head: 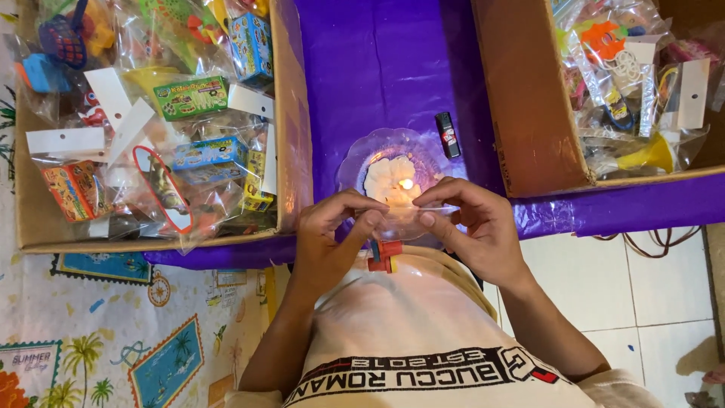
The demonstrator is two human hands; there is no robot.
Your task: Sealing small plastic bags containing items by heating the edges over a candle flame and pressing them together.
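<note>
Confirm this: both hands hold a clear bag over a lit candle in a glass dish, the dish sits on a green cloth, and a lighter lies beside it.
One thing is wrong: the cloth is purple, not green, as the head view shows. The rest stands: the left hand and right hand hold a clear bag over the lit candle in the glass dish, with the lighter beside it.

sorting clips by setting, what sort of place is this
Probably a home packing spot for small toys: cardboard boxes full of bagged toys, a purple cloth over a low table, and a candle burning on a dish.
</note>
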